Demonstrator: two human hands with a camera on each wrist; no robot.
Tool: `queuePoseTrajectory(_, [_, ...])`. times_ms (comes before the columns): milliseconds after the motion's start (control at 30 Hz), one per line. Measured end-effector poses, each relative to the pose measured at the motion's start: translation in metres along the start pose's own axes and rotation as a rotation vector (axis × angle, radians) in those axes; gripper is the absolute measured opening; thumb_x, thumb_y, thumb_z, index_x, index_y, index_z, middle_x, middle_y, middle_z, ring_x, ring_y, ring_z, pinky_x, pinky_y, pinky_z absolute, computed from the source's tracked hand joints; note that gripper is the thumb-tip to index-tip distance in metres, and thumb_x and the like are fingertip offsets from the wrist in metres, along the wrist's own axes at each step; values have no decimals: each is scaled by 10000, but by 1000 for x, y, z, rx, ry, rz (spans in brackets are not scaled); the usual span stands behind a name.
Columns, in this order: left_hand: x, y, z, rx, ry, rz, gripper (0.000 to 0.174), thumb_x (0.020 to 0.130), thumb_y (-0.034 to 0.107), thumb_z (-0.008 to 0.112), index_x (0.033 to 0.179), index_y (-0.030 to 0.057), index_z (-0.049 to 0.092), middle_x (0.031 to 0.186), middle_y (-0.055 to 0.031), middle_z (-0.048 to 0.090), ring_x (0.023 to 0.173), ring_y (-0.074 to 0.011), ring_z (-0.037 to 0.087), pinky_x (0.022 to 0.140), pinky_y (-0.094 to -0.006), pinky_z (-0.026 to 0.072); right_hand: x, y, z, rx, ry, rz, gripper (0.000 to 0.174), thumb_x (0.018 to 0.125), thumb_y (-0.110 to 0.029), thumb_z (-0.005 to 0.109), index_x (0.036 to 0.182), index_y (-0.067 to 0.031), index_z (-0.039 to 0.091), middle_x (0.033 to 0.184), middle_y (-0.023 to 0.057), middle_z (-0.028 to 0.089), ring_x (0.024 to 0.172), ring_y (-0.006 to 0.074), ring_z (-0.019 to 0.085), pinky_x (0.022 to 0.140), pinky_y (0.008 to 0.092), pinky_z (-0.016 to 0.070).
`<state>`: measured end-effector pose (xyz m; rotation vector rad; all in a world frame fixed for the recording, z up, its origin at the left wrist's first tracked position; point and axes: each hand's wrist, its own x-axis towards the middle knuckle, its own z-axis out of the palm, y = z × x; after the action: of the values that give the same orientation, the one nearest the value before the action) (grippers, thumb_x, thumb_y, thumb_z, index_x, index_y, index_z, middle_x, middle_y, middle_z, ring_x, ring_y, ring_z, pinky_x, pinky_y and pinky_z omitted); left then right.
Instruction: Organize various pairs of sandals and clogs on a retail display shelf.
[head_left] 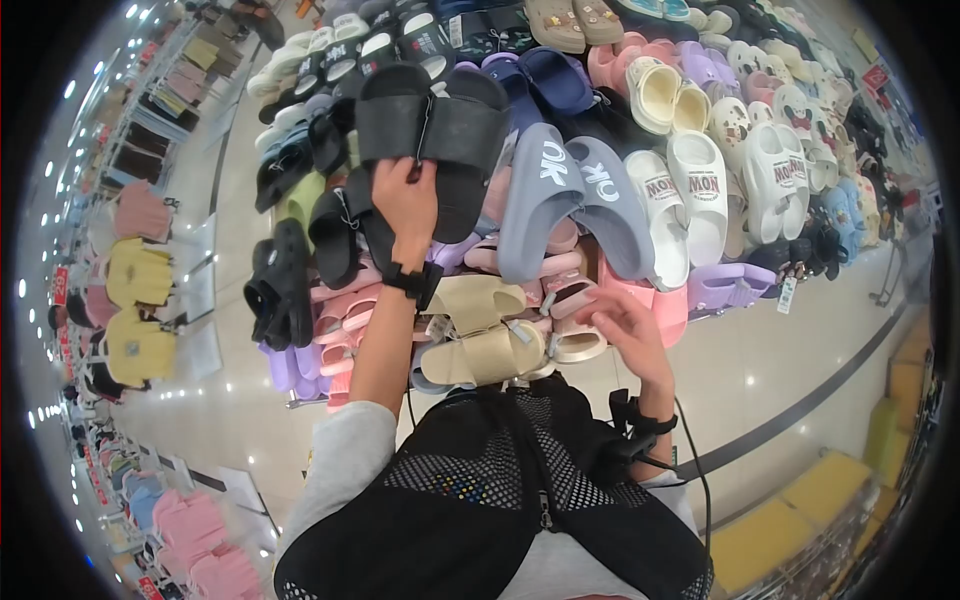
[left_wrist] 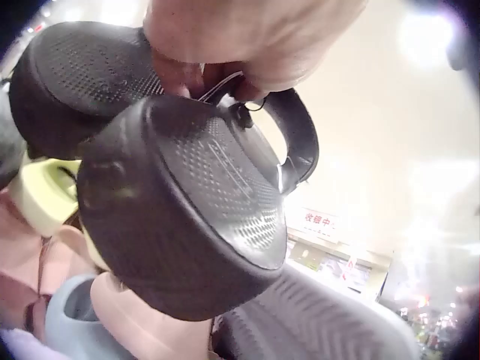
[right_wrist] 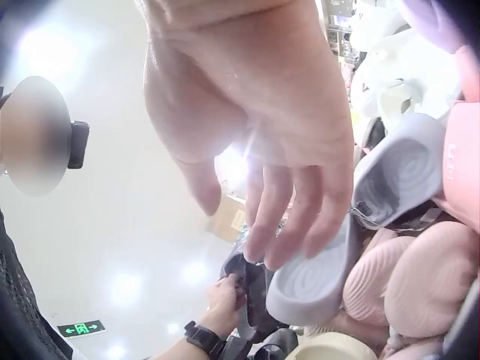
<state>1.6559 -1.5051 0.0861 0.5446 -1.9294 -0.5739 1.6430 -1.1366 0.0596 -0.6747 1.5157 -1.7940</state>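
My left hand (head_left: 405, 205) grips a pair of black slides (head_left: 455, 130) by the place where the two are joined, holding them up over the pile. In the left wrist view the textured footbeds of the black slides (left_wrist: 202, 180) face the camera beneath my fingers. My right hand (head_left: 635, 335) is held apart from the footwear with relaxed fingers and nothing in it. Close to it are grey-blue slides (head_left: 620, 225) with white lettering and a beige pair (head_left: 485, 355). The right wrist view shows the hand (right_wrist: 255, 97) in front of a grey slide (right_wrist: 311, 289).
Slides and clogs in many colours cover the display, including white lettered slides (head_left: 697, 195), navy slides (head_left: 555, 80), purple slides (head_left: 728, 285) and black clogs (head_left: 280, 285). Clothing racks line the left, with yellow tops (head_left: 140, 345). A yellow bench (head_left: 800, 510) stands at lower right.
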Motion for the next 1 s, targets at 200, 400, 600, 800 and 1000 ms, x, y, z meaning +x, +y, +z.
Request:
queuePoseTrajectory(200, [-65, 91, -52, -4, -93, 450, 230, 664, 105, 865, 819, 2, 730, 845, -125, 668, 712, -344, 644, 660, -420, 521, 46, -25, 27, 289, 241, -281, 628, 945, -43, 724, 1502, 11, 439, 1282, 156, 674, 1128, 246, 692, 1014, 369, 533])
queuePoseTrajectory(400, [-86, 136, -106, -245, -574, 191, 264, 795, 144, 862, 999, 18, 753, 869, -81, 690, 739, -261, 674, 683, -369, 542, 40, -42, 31, 339, 368, -126, 616, 823, 26, 819, 1374, 23, 545, 1241, 116, 686, 1145, 214, 670, 1008, 357, 545])
queuePoseTrajectory(600, [-74, 44, -153, -497, -663, -332, 446, 849, 150, 856, 1252, 27, 711, 1135, -62, 736, 988, -143, 709, 867, -313, 562, 20, -36, 31, 157, 144, -120, 791, 760, -17, 885, 1447, 26, 497, 1314, 108, 652, 1219, 213, 626, 1058, 368, 505])
queuePoseTrajectory(800, [-90, 37, -155, -1184, -736, -627, 1012, 707, 219, 985, 1518, 4, 420, 1415, -112, 592, 1329, -219, 554, 1140, -382, 440, 17, -30, 62, 161, 56, -201, 1046, 696, -78, 936, 1569, 18, 367, 1457, 112, 542, 1346, 207, 513, 1155, 371, 400])
queuePoseTrajectory(1000, [-98, 31, -168, -1028, -664, -763, 876, 707, 80, 961, 1441, -16, 494, 1352, -121, 642, 1209, -205, 647, 1025, -342, 539, 18, -29, 83, -54, 84, -139, 1087, 684, -80, 951, 1584, 5, 346, 1493, 125, 510, 1383, 228, 489, 1171, 386, 395])
